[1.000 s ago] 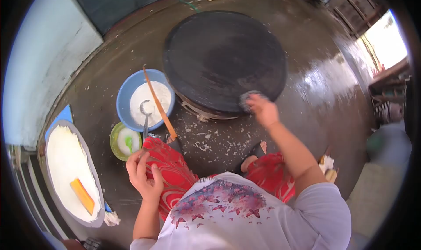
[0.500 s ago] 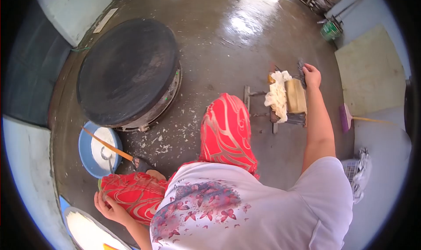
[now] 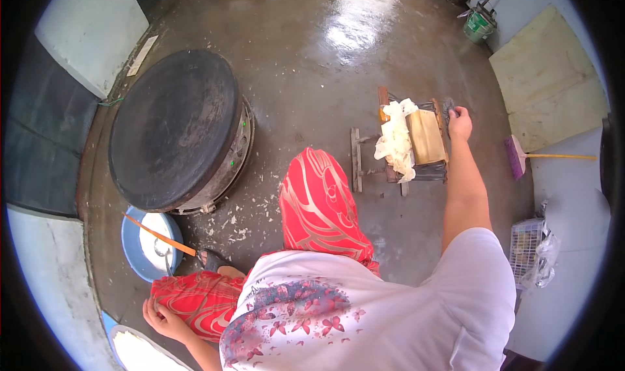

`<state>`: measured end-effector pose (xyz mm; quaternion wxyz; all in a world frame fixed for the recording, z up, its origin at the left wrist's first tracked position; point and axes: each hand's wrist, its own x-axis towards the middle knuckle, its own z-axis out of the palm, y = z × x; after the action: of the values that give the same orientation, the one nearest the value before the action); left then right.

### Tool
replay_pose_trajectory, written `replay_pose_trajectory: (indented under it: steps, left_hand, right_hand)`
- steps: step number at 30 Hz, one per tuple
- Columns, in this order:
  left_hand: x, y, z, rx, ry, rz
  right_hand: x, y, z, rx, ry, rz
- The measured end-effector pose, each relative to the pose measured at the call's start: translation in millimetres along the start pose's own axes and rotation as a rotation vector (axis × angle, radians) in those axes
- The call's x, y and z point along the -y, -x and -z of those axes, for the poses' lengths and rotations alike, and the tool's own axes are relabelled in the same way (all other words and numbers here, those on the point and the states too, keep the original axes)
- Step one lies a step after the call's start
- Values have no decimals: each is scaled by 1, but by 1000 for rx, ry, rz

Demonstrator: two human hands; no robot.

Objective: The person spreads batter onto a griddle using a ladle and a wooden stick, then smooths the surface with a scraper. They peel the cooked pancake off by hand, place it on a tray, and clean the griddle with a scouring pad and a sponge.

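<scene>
My right hand (image 3: 459,123) is stretched out to the far side of a low wooden stand (image 3: 356,159), its fingers pinched on a dark grey crumpled piece (image 3: 448,104) that looks like a rag. On the stand lie a yellowish rectangular block (image 3: 426,136) and crumpled whitish sheets (image 3: 395,143). My left hand (image 3: 164,320) rests at my left knee in red patterned trousers, fingers loosely apart and holding nothing. Near that knee stands a blue basin (image 3: 132,257) of white liquid, with a ladle (image 3: 161,248) in it and a flat wooden stick (image 3: 163,236) across it.
A large round black griddle (image 3: 172,130) stands on the floor at the left. Part of a tray with white contents (image 3: 140,351) shows at lower left. At the right are a purple-headed broom (image 3: 515,157), a white basket (image 3: 525,250) and a green bucket (image 3: 478,27). Whitish scraps dot the wet floor.
The whole view has shifted, bringing more of the stand and the white basket into sight. The dark piece hung beside the stand; now it shows above the block's far corner. My left hand stays by the knee.
</scene>
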<state>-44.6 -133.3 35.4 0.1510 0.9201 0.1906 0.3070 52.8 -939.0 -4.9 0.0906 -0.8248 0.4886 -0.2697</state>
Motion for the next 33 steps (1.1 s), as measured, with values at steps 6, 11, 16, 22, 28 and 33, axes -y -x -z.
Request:
replay_pose_trajectory:
  steps: [6,11,16,22,28,33]
  left_hand:
    - [6,4,1,3,-22,20]
    - [11,6,2,3,-53,14]
    - [10,7,0,-36,-46,-20]
    - [-10,2,0,29,116,138]
    - [-22,-5,-1,1,104,142]
    - [-22,-9,3,17,140,136]
  right_hand:
    - [-23,-15,-56,391,-198,7]
    - [52,14,22,382,-99,-71]
    - [30,49,16,681,141,126]
    - [120,87,72,335,196,51]
    - [241,121,27,582,-543,507]
    - [366,210,-68,591,-510,1099]
